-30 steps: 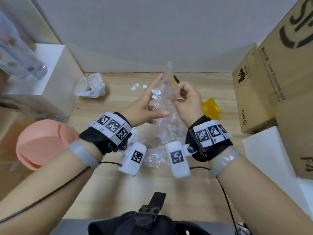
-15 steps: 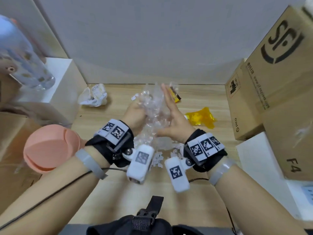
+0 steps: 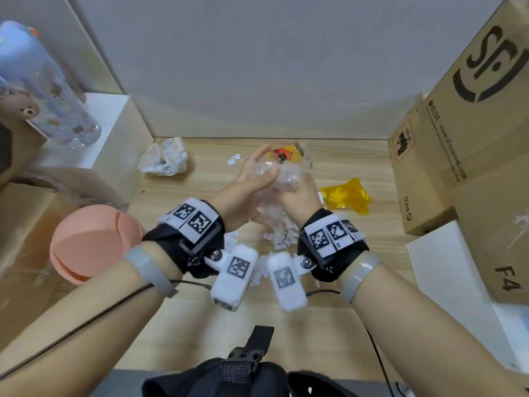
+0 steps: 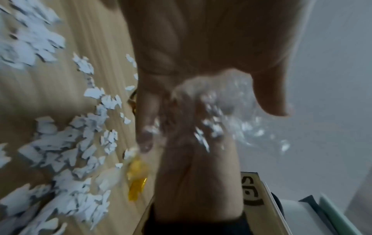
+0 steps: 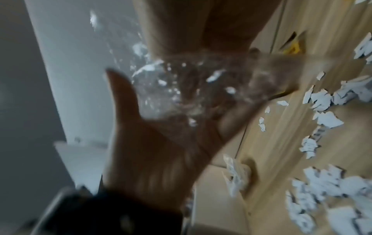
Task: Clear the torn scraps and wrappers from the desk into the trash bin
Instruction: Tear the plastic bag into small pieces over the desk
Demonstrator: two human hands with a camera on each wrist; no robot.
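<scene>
A clear plastic wrapper [image 3: 283, 176] is squashed into a wad between my two hands, above the middle of the desk. My left hand [image 3: 253, 179] presses it from the left with straight fingers, and the wrapper [image 5: 167, 89] lies against that palm. My right hand [image 3: 300, 193] curls round the wad from the right. Under the hands, torn white paper scraps [image 3: 280, 236] litter the wood, and several of the scraps [image 4: 66, 143] spread toward me. A yellow wrapper [image 3: 346, 196] lies right of the hands. A yellow-red wrapper [image 3: 282, 153] shows behind them.
A crumpled paper ball [image 3: 164, 160] sits at the back left. The pink trash bin [image 3: 88, 242] stands off the desk's left edge. Cardboard boxes [image 3: 420, 173] wall off the right side. A white box [image 3: 108, 133] with a bottle [image 3: 43, 90] on it stands left.
The wrapper went from a loose upright sheet to a tight wad. Half a second ago the right hand was flat and the left curled; now the left is flat and the right curls.
</scene>
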